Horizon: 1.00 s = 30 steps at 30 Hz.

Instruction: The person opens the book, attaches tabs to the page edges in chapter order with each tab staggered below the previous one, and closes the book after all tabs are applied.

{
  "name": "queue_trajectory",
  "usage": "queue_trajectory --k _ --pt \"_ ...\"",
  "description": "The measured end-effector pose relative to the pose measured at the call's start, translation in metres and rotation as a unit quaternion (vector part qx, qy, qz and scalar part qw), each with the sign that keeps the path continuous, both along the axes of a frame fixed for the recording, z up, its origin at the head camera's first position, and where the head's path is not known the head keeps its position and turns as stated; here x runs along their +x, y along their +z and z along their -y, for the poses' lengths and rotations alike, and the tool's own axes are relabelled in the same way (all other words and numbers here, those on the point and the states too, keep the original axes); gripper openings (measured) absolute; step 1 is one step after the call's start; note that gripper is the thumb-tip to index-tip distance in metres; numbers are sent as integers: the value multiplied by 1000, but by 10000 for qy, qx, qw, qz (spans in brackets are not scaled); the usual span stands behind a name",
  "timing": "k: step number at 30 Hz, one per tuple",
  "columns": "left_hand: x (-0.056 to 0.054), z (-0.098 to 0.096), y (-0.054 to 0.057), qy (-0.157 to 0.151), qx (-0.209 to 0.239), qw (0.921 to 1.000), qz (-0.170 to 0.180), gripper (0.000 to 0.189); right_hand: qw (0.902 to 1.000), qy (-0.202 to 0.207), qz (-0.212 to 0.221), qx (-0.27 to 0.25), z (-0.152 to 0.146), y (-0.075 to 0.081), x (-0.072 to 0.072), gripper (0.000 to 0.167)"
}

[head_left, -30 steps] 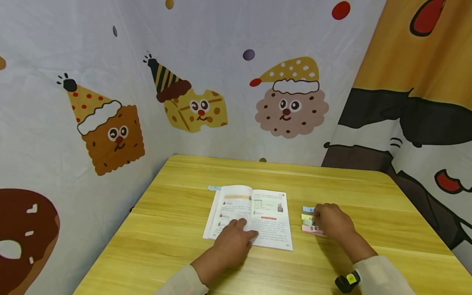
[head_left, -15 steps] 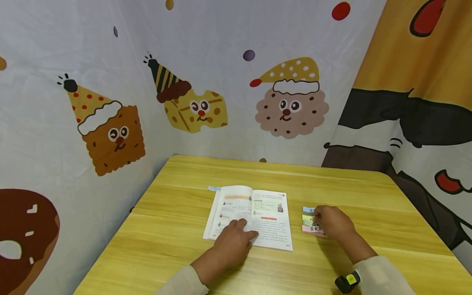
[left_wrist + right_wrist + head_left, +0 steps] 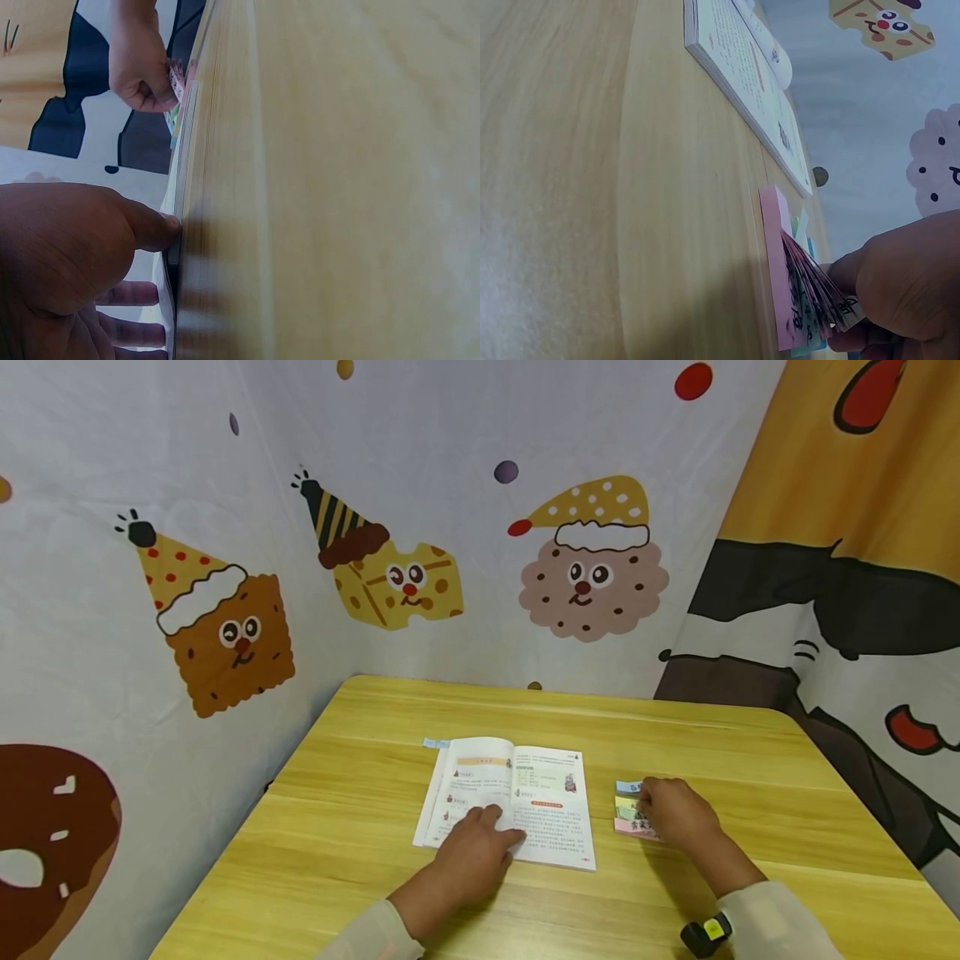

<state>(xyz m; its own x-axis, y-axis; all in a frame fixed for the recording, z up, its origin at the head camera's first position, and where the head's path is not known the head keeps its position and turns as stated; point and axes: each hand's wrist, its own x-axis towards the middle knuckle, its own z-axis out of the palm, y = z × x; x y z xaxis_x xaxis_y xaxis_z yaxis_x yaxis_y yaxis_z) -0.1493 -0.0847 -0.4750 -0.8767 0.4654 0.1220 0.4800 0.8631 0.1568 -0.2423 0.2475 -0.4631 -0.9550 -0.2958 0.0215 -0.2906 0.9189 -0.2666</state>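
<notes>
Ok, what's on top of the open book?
The left hand rests low on the open book, near its middle fold; printed text and small pictures show around it. Whatever lies beneath the hand is covered.

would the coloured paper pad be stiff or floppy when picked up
The coloured paper pad likely has floppy sheets: several bend and fan at the right hand. It looks small beside the book, so probably light. Its base lies flat on the table, so rolling seems unlikely.
</notes>
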Motion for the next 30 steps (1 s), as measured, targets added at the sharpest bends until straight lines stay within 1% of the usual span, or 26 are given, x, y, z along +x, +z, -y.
queue_trajectory --k 3,6,14,19,22,26,30 --pt "0 0 0 -10 6 10000 -11 32 10000 6 -32 93 1 3 1 7" --pt "0 0 1 -23 -18 10000 -56 31 9999 -2 55 106 3 7 3 12" --pt "1 0 4 -15 -18 9999 -154 31 9990 -69 447 21 7 18 6 21" --pt "2 0 6 -43 -3 9999 -166 31 9978 -11 651 -92 8 22 7 25" --pt "3 0 6 -48 2 9998 -175 31 9965 51 808 -222 7 23 7 30" --pt "3 0 7 -57 20 9998 -200 31 9933 25 1086 -396 6 25 7 37" --pt "3 0 7 -64 11 9998 -205 30 9909 20 1267 -447 5 27 8 38"
